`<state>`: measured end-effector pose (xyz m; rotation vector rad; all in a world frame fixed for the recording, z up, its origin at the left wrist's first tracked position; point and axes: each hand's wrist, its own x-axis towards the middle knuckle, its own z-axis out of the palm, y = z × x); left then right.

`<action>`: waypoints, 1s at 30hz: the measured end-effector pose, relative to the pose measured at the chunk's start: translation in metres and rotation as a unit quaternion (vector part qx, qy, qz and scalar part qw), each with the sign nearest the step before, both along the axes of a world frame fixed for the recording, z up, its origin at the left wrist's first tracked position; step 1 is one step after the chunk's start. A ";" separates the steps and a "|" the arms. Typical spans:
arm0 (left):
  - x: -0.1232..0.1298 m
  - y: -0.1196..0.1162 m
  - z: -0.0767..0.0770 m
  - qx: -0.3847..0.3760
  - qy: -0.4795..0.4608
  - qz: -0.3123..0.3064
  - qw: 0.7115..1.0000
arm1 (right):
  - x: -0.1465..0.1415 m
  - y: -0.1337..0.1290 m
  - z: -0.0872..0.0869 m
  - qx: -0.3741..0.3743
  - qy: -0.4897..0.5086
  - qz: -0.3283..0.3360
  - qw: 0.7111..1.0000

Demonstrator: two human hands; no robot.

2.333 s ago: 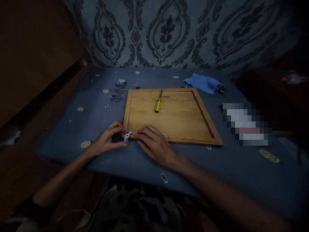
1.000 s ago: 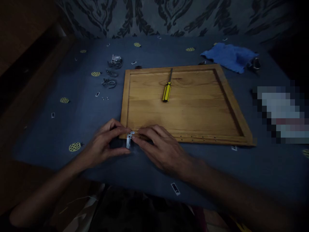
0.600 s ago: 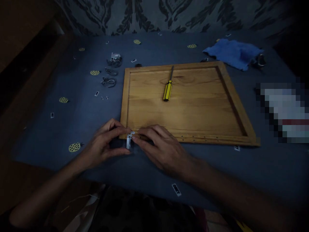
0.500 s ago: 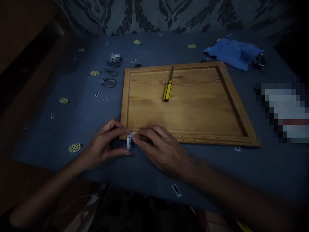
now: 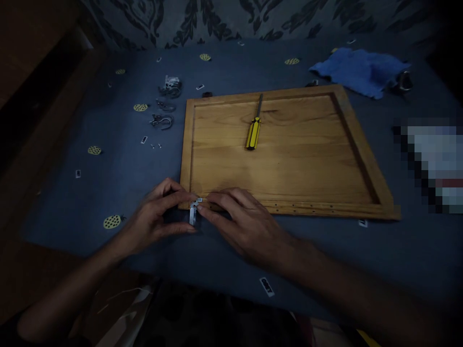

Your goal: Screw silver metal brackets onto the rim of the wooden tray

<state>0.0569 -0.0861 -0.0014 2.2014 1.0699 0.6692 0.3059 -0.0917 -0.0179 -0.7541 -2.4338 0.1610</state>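
Observation:
A small metal hinge sits at the near left corner of a framed wooden panel. My left hand holds it from the left, with the fingers on its upper end and the thumb by its lower end. From the right, my right hand pinches at the same hinge, index finger and thumb against its inner side, the other fingers over the panel's near edge. Small holes run along that edge to the right of my right hand. A screwdriver with a yellow and black handle lies on the panel.
More metal hinges lie left of the panel, with two small screws near them. A blue cloth is bunched at the back right. A blurred-out pale object lies at the right. The blue tablecloth has pineapple prints.
The view has shifted slightly, so the panel and cloth appear a little further right. Both hands stay on the hinge in nearly the same pose.

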 end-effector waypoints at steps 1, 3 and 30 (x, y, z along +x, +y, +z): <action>0.000 0.000 0.000 0.001 0.000 -0.002 1.000 | 0.000 0.000 0.000 0.001 0.001 -0.001 1.000; 0.000 0.000 0.000 0.003 -0.001 -0.003 1.000 | 0.000 0.000 0.000 -0.007 -0.001 -0.001 1.000; 0.000 0.001 0.001 0.006 -0.003 -0.010 1.000 | 0.002 0.001 -0.001 0.020 0.007 0.006 1.000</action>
